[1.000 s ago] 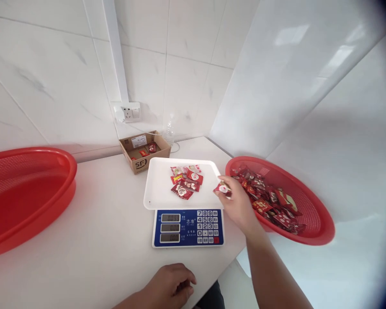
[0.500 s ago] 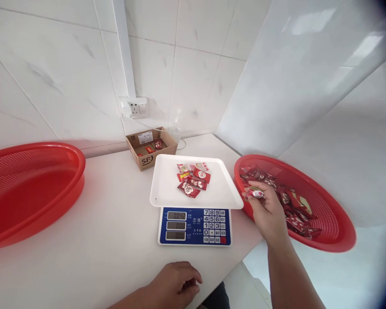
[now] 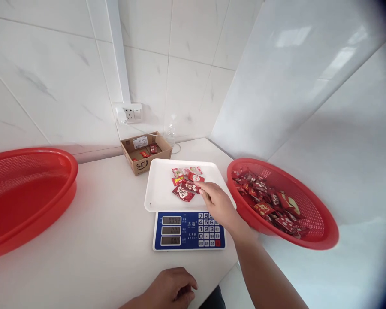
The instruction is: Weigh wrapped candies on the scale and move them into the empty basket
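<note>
Right hand [image 3: 219, 205] reaches a maroon candy packet [image 3: 189, 186] on the scale tray [image 3: 158, 184] mid-frame; whether it grips, I cannot tell. Left hand [image 3: 173, 286], bottom centre, curls loosely, unladen.

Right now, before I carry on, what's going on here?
A person's right hand reaches over the white tray on the scale, fingertips at a dark red packet; whether they grip it isn't clear. The left hand is loosely curled in front of the scale. More packets lie in the right-hand red basket.
</note>
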`<state>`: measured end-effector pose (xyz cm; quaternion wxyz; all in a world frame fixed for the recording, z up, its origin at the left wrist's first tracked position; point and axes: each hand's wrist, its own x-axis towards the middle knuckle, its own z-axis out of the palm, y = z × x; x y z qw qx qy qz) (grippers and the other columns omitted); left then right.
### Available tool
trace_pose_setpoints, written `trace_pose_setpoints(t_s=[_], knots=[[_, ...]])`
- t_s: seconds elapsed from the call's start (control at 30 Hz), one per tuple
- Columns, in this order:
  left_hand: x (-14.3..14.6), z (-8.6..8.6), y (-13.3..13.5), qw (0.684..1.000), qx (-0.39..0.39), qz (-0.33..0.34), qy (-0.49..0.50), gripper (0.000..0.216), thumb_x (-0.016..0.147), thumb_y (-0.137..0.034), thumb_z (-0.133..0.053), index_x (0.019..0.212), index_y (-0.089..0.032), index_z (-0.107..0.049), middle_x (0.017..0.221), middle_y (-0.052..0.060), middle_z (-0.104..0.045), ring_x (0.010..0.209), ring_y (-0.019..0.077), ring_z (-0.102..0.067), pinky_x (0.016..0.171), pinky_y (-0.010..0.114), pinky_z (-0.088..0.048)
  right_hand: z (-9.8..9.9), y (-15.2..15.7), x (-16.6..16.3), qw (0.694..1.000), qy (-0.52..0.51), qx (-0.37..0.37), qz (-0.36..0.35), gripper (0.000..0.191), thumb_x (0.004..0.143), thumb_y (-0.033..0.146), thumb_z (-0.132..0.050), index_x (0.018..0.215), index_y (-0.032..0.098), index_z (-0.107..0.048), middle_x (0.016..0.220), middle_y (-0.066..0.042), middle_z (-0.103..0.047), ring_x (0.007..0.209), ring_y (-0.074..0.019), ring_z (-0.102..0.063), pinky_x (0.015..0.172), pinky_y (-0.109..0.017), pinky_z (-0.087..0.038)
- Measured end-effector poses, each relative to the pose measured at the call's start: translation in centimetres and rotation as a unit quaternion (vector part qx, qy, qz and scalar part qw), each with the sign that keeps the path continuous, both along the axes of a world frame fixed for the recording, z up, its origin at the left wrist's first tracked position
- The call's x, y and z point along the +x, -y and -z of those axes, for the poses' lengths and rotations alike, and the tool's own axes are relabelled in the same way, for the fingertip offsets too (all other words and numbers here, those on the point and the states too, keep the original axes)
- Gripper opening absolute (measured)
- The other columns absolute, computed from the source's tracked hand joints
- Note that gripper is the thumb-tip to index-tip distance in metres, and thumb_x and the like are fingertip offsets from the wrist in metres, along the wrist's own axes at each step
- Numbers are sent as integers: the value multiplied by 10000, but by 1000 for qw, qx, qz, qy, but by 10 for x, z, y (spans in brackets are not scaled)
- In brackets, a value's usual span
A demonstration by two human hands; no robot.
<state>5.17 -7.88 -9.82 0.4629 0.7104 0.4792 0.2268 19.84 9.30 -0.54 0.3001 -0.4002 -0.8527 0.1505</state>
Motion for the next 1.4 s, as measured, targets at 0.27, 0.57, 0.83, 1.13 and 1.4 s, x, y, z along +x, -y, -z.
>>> trace_pose_setpoints(t_s=[0.27, 0.57, 0.83, 1.13, 1.4], knots=[[0, 7, -3, 1000, 10, 13, -1, 260, 737, -187, -541, 944, -161, -697, 879, 96, -711, 699, 169, -662, 635, 215, -509, 1, -4, -3, 994, 101, -16, -27, 422, 848, 94, -377, 1179, 255, -585, 1175, -40, -627, 1102, -192, -552, 921, -369, -449], [-1, 4, -3, 1000, 11, 19, -5, 257, 751, -202, -529, 948, -172, -691, 893, 89, -712, 712, 164, -664, 643, 210, -509, -2, -33, -8, 994, 107, 8, -4, 405, 865, 116, -372, 1218, 204, -549, 1234, -71, -583, 1177, -193, -488, 997, -362, -386], [0, 4, -2, 1000, 7, 13, -11, 258, 732, -187, -542, 938, -174, -696, 889, 86, -714, 699, 168, -662, 629, 213, -510, -7, -38, -1, 984, 170, -44, 23, 411, 863, 131, -370, 1223, 209, -555, 1244, -80, -584, 1147, -235, -529, 943, -393, -440], [0, 2, -2, 1000, -12, 7, 1, 250, 770, -238, -527, 960, -194, -684, 916, 76, -708, 728, 162, -654, 624, 205, -497, -7, -21, -38, 978, 176, -17, -107, 423, 891, 196, -374, 1288, 260, -504, 1450, 0, -360, 1375, -247, -202, 1092, -486, -250], [-1, 5, -3, 1000, 7, 20, -6, 253, 735, -180, -533, 933, -178, -690, 899, 81, -712, 700, 161, -656, 635, 211, -506, -2, -25, -34, 977, 189, -25, -99, 401, 895, 197, -370, 1261, 239, -532, 1411, -35, -421, 1356, -254, -251, 1088, -499, -243]])
